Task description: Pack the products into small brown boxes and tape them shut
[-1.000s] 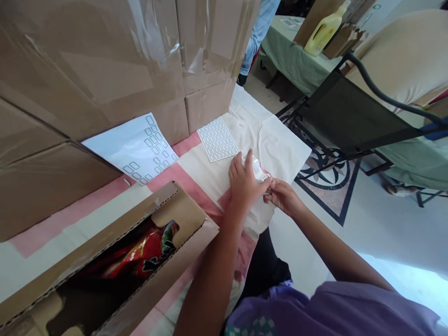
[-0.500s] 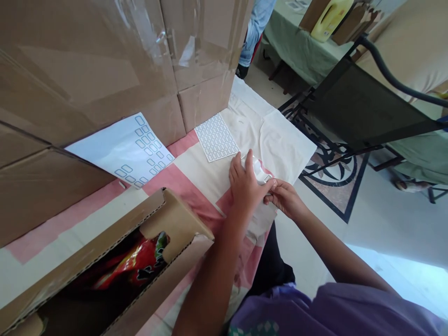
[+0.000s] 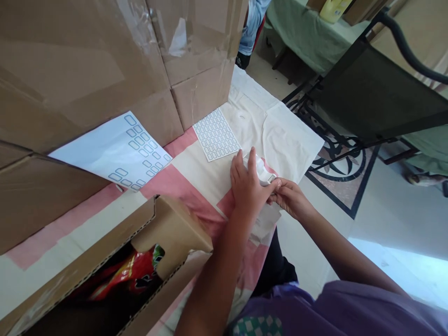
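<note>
A small white object (image 3: 261, 169) with a curved, glossy surface lies on the cloth at the table's edge; its kind I cannot make out. My left hand (image 3: 248, 184) rests over its near side, fingers curled around it. A little sticker with a dark outline (image 3: 271, 178) shows at its right end. There my right hand (image 3: 289, 198) has thumb and fingers pinched together, close to my left thumb; what they hold is hidden. Just beyond my left fingers lies a sheet of outlined stickers (image 3: 217, 135). Another sticker sheet (image 3: 119, 151), partly used, leans on the cartons.
Taped cardboard cartons (image 3: 87, 70) stand along the back of the cloth-covered table (image 3: 196, 163). An open carton (image 3: 182, 228) with a red packet (image 3: 129, 275) inside is at front left. A dark chair (image 3: 378, 88) and a green-covered table (image 3: 297, 32) are at right; a person's leg (image 3: 249, 32) shows behind.
The view has shifted slightly. Both hands keep nearly the same hold at the white object, with little visible movement.
</note>
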Available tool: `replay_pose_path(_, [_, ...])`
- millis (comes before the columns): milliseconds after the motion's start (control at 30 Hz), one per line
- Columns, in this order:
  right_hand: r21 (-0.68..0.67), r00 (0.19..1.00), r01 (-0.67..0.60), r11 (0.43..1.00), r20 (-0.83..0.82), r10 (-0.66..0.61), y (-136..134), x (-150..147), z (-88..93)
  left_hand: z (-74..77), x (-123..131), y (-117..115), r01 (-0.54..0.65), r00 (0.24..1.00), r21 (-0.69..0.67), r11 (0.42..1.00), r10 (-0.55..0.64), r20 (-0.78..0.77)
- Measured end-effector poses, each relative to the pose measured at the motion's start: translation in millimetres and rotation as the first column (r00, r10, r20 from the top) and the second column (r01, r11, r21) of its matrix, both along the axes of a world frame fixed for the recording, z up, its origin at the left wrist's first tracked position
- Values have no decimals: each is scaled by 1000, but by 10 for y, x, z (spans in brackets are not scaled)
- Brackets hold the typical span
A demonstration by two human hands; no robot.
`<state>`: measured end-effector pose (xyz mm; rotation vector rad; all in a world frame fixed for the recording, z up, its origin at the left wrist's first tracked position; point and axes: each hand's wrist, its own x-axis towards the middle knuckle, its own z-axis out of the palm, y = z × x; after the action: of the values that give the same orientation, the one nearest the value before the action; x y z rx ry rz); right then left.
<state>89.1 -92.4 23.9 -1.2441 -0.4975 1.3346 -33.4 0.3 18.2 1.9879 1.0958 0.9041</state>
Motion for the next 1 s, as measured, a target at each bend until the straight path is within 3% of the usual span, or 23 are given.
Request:
replay_pose_path(333, [-10, 1000, 25, 1000, -6, -25, 11, -13, 7, 20, 7, -2, 17, 1000, -4, 1000, -17, -21])
replay_pose_path(700, [29, 999, 31, 999, -17, -31, 0, 0, -13, -60, 29, -9, -3, 1000, 40, 999, 4, -30])
replay_pose_path(1000, [157, 967, 211, 965, 108, -229, -42, -156, -85, -14, 15, 5, -37, 999, 36, 999, 36, 26])
